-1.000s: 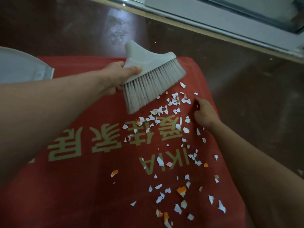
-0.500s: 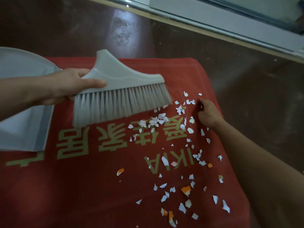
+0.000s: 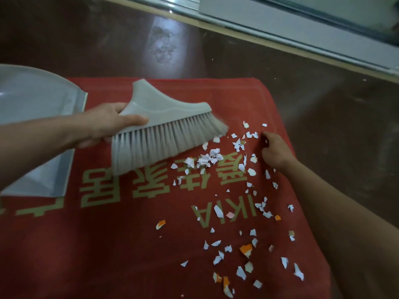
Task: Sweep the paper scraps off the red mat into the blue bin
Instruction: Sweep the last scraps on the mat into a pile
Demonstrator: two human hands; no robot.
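Left hand: your left hand [image 3: 108,124] grips the brush [image 3: 168,130] at the near end of its grey plastic back, with the thumb on top and the fingers curled under it.
Brush: from your grip it reaches to the right. The bristles point down toward the red mat [image 3: 108,244], and whether their tips touch it cannot be seen.
Right hand: your right hand [image 3: 275,151] lies on the mat near its right edge with the fingers curled down. Whether they pinch the mat, a scrap or nothing cannot be told.
Paper scraps: the paper scraps [image 3: 208,158] are white, and a few are orange. The thickest heap is just beside the far end of the bristles, between your two hands. The others spread from your right hand back toward you, along the inner side of that forearm.
Pan: the pale blue-grey pan [image 3: 32,98] lies to the left of your grip, partly under your left forearm. Its flat open edge rests on the mat and faces the brush.
Floor: the dark glossy floor [image 3: 323,115] lies beyond both hands.
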